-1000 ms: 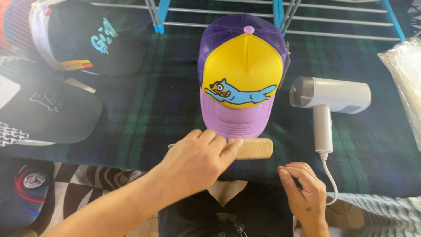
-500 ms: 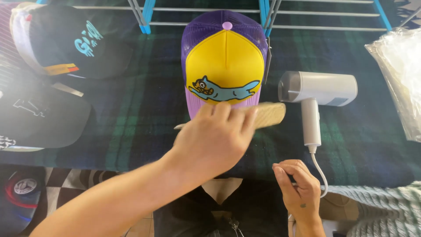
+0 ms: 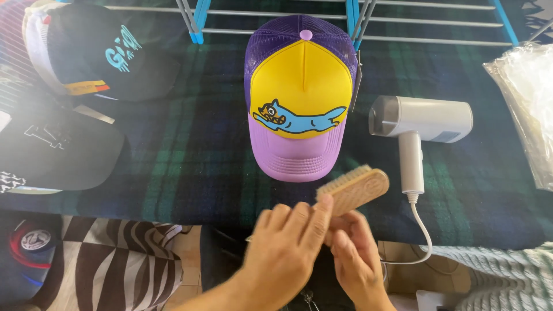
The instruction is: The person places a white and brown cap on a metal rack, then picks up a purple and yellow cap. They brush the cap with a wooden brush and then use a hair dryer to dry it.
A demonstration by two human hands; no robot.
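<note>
My left hand (image 3: 288, 245) has its fingers (image 3: 314, 216) curled over the near end of the wooden brush (image 3: 352, 190), closed on it from the top; the fingertips are motion-blurred, so I cannot tell how firm the grip is. My right hand (image 3: 352, 259) sits directly beneath and just right of the left, its fingers (image 3: 345, 242) folded narrow against the underside of the same brush end, touching my left fingers. The brush juts away from both hands, tilted, bristles along its far-left edge, its free end just short of the cap's brim. Just beyond my fingertips lies the cap (image 3: 300, 98): lilac brim toward me, yellow front panel with a blue running-animal patch, purple mesh back. To the right of my fingers, near the brush tip, a white handheld steamer (image 3: 419, 122) lies on its side, its cord (image 3: 423, 233) curving down past my right hand. All rest on a dark plaid cloth (image 3: 190, 144). Well apart to the left are two dark caps (image 3: 109, 55), and at the far right edge a clear plastic bag (image 3: 527, 103). Beyond the cap, a metal rack with blue joints (image 3: 199, 23).
</note>
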